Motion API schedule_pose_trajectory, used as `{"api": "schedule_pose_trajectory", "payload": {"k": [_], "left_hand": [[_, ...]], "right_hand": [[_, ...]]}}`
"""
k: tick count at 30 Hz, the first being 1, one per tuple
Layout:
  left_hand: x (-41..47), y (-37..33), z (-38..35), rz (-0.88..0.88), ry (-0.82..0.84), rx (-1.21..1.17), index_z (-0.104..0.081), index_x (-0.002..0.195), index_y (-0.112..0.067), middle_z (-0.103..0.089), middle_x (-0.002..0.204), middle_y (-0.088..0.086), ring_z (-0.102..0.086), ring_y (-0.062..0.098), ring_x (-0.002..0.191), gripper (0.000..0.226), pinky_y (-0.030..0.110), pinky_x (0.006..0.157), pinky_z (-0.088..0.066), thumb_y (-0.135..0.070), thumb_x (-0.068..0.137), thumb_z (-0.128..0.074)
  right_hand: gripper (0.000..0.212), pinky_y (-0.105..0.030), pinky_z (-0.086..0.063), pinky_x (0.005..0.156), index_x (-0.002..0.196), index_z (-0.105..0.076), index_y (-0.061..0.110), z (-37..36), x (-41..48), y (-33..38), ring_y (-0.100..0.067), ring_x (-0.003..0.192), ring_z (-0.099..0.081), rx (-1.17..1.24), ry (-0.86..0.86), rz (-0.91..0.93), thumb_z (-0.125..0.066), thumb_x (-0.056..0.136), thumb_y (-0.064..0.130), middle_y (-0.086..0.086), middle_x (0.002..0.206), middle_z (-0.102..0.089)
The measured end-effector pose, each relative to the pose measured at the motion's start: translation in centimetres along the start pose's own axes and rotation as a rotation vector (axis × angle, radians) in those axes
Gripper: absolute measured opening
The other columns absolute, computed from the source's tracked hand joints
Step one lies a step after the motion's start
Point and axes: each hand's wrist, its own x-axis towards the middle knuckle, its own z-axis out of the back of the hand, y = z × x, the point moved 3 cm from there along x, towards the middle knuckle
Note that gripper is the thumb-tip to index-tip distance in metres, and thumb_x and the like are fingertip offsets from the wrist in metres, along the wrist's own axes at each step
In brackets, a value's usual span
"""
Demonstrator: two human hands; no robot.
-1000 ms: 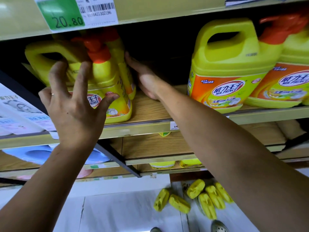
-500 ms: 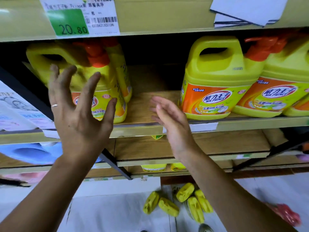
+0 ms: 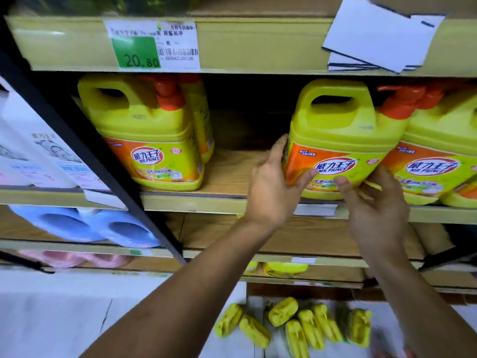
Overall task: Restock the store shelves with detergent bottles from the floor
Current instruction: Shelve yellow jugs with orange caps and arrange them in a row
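From the head view: a yellow detergent bottle [image 3: 343,130] with a moulded handle, an orange pump and an orange-yellow label stands upright on the wooden shelf [image 3: 224,174], tight against the neighbouring bottle [image 3: 438,140] on its right. The left grip [image 3: 273,184] wraps its lower left edge, thumb on the label. The right grip [image 3: 376,205] curls round its lower right corner.

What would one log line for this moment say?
left hand: grips left side of yellow plastic detergent jug with orange label | right hand: holds its lower right corner | jug: standing on wooden shelf | floor: yellow bottles lying
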Motion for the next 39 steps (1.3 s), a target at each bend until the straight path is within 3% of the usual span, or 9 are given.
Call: {"api": "schedule_pose_trajectory", "payload": {"k": [3,9,13,17,22,28,32,36,39], "left_hand": [[-0.3,0.8,0.2,-0.017,-0.092,0.07,-0.04,0.151,-0.022,-0.062,0.136,0.001,-0.062,0.018,0.12,0.073,0.041,0.096,-0.056,-0.044,0.089,-0.072],[-0.1,2.7,2.6,0.04,-0.257,0.058,-0.045,0.149,-0.016,-0.064,0.135,0.007,-0.064,0.02,0.119,0.069,0.041,0.098,-0.054,-0.039,0.09,-0.073],[1.4,3.6,5.0,0.073,-0.295,0.103,-0.049,0.144,-0.009,-0.066,0.13,0.011,-0.065,0.025,0.117,0.06,0.043,0.098,-0.053,-0.033,0.093,-0.07],[2.7,4.2,6.6,0.121,-0.351,0.298,-0.055,0.135,-0.003,-0.067,0.125,0.015,-0.064,0.033,0.112,0.051,0.044,0.094,-0.05,-0.033,0.095,-0.066],[2.1,4.5,6.2,0.229,-0.318,0.417,-0.04,0.149,-0.002,-0.061,0.135,0.019,-0.058,0.037,0.121,0.068,0.033,0.096,-0.038,-0.028,0.093,-0.067],[0.9,5.0,5.7,0.212,-0.271,0.326,-0.036,0.152,-0.001,-0.052,0.147,0.019,-0.051,0.036,0.132,0.074,0.028,0.106,-0.032,-0.016,0.087,-0.069],[-0.3,4.5,4.5,0.181,-0.253,0.261,-0.037,0.152,-0.005,-0.052,0.143,0.019,-0.053,0.036,0.128,0.073,0.039,0.107,-0.043,-0.012,0.086,-0.069],[-1.5,2.7,1.7,0.124,-0.164,0.159,-0.063,0.13,-0.014,-0.065,0.122,0.007,-0.066,0.022,0.102,0.042,0.043,0.089,-0.055,-0.013,0.088,-0.069],[-1.5,0.7,-1.8,0.075,-0.058,0.079,-0.069,0.122,-0.017,-0.071,0.113,0.001,-0.067,0.015,0.093,0.034,0.039,0.087,-0.056,-0.016,0.088,-0.071]], "right_hand": [[0.046,-0.007,-0.051,0.069,0.117,-0.064,0.018,-0.3,0.5,0.2,0.005,0.083,-0.069,-0.101,-0.029,0.047,-0.082,0.08,0.04,-0.01,0.113,-0.067],[0.07,-0.049,-0.056,0.083,0.124,-0.055,0.009,-4.5,1.7,1.0,-0.027,0.099,-0.069,-0.274,0.027,0.108,-0.085,0.073,0.047,-0.011,0.114,-0.069],[0.084,-0.042,-0.057,0.074,0.12,-0.049,0.009,-8.7,2.5,2.0,-0.032,0.094,-0.071,-0.337,0.052,0.094,-0.091,0.061,0.049,-0.012,0.104,-0.073],[0.075,-0.028,-0.039,0.062,0.11,-0.046,0.015,-11.9,3.0,3.4,-0.033,0.088,-0.069,-0.351,0.03,0.066,-0.091,0.061,0.049,-0.009,0.095,-0.072],[0.074,-0.044,-0.049,0.083,0.113,-0.045,0.008,-14.6,3.3,4.1,-0.043,0.101,-0.063,-0.348,0.045,0.036,-0.089,0.067,0.045,-0.02,0.104,-0.068],[0.079,-0.044,-0.05,0.08,0.115,-0.047,0.006,-15.1,3.7,4.1,-0.041,0.099,-0.065,-0.353,0.06,0.045,-0.089,0.064,0.05,-0.02,0.104,-0.07],[0.083,-0.038,-0.052,0.091,0.132,-0.047,0.008,-13.6,2.6,3.4,-0.029,0.111,-0.065,-0.209,0.15,-0.017,-0.09,0.068,0.039,-0.011,0.122,-0.067],[0.051,-0.041,-0.056,0.09,0.123,-0.055,0.024,-6.3,-0.2,0.3,-0.013,0.1,-0.067,0.034,-0.033,-0.022,-0.082,0.08,0.022,0.005,0.117,-0.065],[0.029,-0.059,-0.054,0.079,0.104,-0.058,0.022,1.9,0.3,-2.8,-0.021,0.089,-0.064,0.114,-0.283,-0.092,-0.077,0.082,0.021,-0.009,0.105,-0.063]]}}
